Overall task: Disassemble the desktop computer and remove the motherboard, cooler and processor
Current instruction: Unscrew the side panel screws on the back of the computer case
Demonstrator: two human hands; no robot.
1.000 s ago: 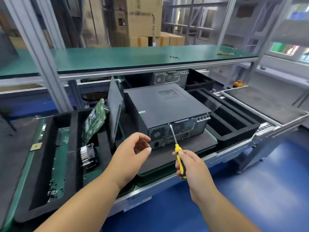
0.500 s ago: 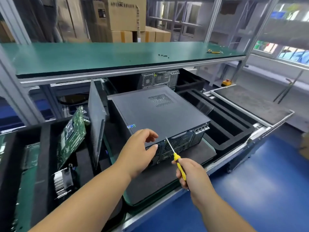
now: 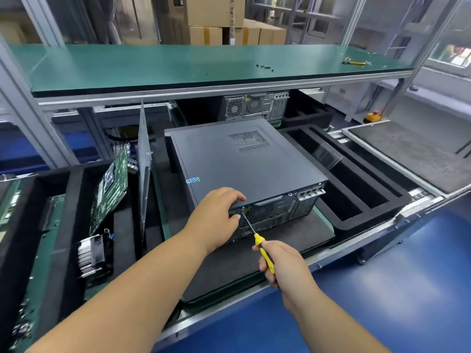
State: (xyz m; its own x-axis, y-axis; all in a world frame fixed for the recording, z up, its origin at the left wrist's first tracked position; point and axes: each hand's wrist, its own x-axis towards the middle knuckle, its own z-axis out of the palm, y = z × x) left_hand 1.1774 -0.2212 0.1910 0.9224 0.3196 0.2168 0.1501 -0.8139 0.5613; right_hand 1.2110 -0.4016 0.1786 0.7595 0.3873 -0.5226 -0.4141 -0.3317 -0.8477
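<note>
With the desktop computer (image 3: pixel 244 164) lying closed on the foam mat (image 3: pixel 254 261), the left hand (image 3: pixel 216 220) cups its rear corner while the right hand's (image 3: pixel 283 266) fingers grip the yellow screwdriver (image 3: pixel 257 238), whose slanted tip could slip and strip the rear-panel screw.

Bright, even overhead lighting; soft shadows. Daylight glare at upper right. Wide-angle bending at edges; slight blur in the background.
</note>
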